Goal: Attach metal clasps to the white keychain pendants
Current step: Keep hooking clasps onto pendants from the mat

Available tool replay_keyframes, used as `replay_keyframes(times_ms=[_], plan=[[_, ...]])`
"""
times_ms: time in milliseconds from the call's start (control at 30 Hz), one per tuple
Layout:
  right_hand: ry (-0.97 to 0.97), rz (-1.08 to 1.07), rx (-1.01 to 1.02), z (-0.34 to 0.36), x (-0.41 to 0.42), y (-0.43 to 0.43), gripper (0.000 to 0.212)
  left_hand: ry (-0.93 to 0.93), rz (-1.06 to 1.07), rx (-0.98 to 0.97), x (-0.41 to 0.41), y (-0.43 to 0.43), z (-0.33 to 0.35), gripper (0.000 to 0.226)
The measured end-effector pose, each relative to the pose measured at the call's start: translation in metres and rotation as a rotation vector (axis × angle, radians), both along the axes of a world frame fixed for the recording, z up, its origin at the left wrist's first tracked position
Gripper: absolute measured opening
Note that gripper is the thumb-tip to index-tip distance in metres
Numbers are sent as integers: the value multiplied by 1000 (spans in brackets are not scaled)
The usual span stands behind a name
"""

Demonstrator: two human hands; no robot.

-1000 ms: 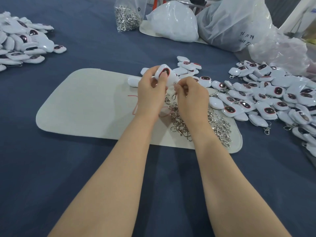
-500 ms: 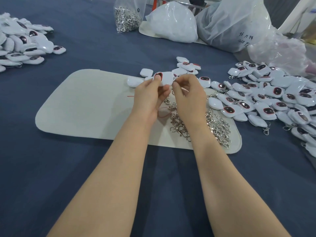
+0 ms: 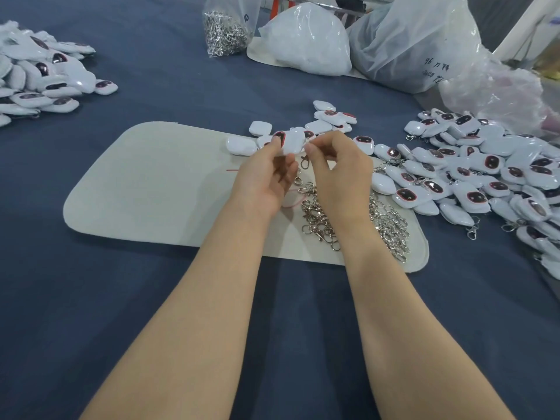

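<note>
The left hand [image 3: 266,177] grips one pendant [image 3: 293,143] just past the middle of the view, towards 12 o'clock, held up off the mat [image 3: 145,183]; its thumb lies on the glossy face beside the dark window, and its fingers [image 3: 285,169] curl under the back. The right hand [image 3: 341,174] meets it from 3 o'clock; thumb and forefinger are pressed together in a pinch at the pendant's edge, apparently on the ring of a clasp [image 3: 304,162] whose hook dangles between the two hands; whether the ring has passed through the pendant's loop is too small to tell.

The pendant looks light and hard-shelled, with a slick, rounded skin that could squirt out of a loose grip; it is best taken flat, thumb on the face and fingers behind, leaving the loop corner bare. The clasp is small, stiff metal; it should be held by the ring, not the hook, and turned rather than forced; its ring probably needs prising before it slips on.

The spare clasps [image 3: 321,219] lie tangled on the mat at 5 o'clock from the hands, so one may drag its neighbours when lifted. A heap [image 3: 485,177] of pendants spreads at 3 o'clock, several with clasps showing; a second pile [image 3: 39,77] sits at 10 o'clock; a bag [image 3: 225,31] of clasps stands at 12 o'clock on the blue counter [image 3: 121,313].
</note>
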State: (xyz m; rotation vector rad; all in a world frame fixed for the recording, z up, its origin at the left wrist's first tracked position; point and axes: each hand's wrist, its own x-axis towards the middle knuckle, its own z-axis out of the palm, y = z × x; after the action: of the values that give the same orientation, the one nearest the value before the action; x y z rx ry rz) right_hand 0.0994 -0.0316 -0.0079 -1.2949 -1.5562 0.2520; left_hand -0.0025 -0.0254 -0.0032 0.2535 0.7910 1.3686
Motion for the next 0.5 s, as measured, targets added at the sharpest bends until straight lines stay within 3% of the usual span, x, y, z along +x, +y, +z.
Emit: replay_keyframes(times_ms=[167, 333, 500], plan=[[-120, -40, -18, -2, 1, 1, 9, 301, 112, 159, 4, -1, 0, 5], [-135, -70, -57, -5, 3, 3, 10, 689, 175, 346, 8, -4, 0, 12], [-162, -81, -76, -8, 6, 5, 9, 855, 168, 498, 13, -7, -1, 14]])
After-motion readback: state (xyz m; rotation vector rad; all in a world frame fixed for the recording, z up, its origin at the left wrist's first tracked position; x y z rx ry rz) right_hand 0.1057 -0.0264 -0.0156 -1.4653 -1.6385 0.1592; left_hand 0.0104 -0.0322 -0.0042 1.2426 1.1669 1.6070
